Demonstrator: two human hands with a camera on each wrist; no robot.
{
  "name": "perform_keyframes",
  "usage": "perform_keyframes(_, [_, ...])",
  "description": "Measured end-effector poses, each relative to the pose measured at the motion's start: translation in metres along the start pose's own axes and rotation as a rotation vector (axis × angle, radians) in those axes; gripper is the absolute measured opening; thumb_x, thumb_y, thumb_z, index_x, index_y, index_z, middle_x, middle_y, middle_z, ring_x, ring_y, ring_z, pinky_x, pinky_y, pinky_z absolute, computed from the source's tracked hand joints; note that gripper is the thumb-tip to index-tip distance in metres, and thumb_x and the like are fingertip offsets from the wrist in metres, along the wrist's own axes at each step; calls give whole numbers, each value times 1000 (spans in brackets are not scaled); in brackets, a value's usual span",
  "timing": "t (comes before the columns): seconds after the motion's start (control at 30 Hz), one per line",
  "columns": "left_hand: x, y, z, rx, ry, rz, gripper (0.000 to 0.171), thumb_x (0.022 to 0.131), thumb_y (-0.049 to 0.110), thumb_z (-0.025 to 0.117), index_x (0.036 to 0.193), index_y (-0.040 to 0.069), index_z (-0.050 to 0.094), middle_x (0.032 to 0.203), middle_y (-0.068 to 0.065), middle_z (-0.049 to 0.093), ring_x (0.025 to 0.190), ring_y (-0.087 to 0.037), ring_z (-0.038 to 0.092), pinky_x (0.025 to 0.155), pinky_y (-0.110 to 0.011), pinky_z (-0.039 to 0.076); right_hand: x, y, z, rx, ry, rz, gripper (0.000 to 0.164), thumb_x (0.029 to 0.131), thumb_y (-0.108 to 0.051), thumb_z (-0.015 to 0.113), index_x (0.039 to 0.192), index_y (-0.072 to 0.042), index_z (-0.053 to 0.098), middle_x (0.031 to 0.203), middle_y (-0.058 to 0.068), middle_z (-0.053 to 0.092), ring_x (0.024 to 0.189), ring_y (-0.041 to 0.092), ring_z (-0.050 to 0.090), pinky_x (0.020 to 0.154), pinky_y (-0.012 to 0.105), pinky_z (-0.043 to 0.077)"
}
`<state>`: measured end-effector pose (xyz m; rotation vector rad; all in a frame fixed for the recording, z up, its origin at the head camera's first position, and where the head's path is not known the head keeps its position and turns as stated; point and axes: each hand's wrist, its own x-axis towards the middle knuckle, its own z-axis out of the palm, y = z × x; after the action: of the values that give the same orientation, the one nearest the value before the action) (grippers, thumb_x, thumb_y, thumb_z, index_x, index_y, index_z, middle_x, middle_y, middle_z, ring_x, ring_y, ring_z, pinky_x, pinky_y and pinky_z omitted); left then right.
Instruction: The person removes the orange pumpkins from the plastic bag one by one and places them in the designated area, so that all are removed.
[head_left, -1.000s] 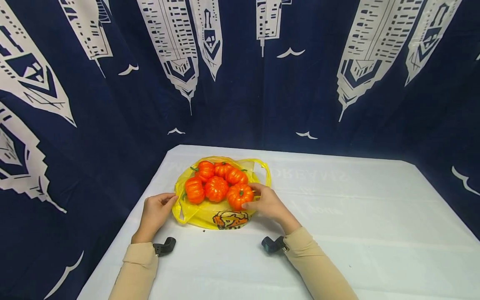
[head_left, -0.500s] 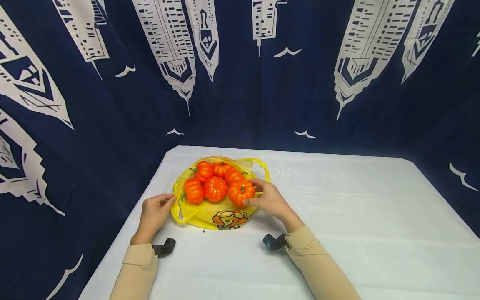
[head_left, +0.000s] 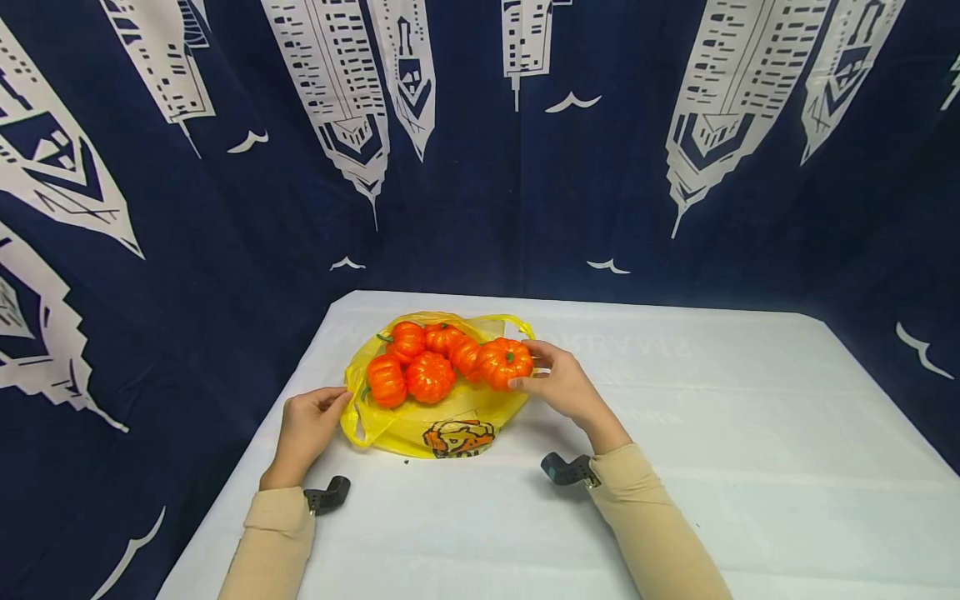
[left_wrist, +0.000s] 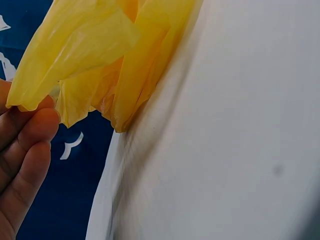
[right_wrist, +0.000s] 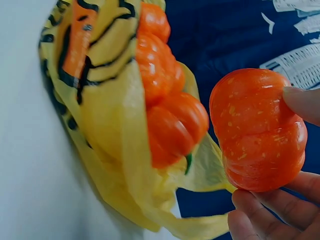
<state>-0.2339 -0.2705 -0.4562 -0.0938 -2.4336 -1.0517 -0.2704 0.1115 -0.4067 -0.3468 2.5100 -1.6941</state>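
Note:
A yellow plastic bag (head_left: 487,408) lies on the table with several small orange pumpkins (head_left: 430,377) in its mouth. My left hand (head_left: 311,429) pinches the bag's left edge, and the left wrist view shows the thin plastic (left_wrist: 75,45) between thumb and fingers. In my right hand (head_left: 566,385) is one more pumpkin (head_left: 506,363), gripped between the thumb and fingers at the bag's right side. The right wrist view shows this pumpkin (right_wrist: 257,130) held apart from the others, beside the bag's handle loop (right_wrist: 200,225).
The white-covered table (head_left: 735,433) stretches to the right of the bag. A dark blue cloth (head_left: 480,208) printed with white buildings hangs behind and at the sides. Each wrist wears a black camera mount (head_left: 328,495).
My right hand has moved up and to the right with the pumpkin, away from the front of the bag toward its right rim. My left hand keeps its pinch on the bag.

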Motion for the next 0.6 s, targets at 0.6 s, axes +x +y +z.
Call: perform_keyframes(0.6, [-1, 0, -2, -7, -2, -15, 14, 89, 8, 74, 97, -3, 78, 84, -16, 77, 65, -6, 64, 58, -13, 49, -2, 6, -37, 47, 101, 13, 72, 85, -15, 79, 147, -4, 46, 145, 19, 54, 130, 36, 53, 103, 47, 51])
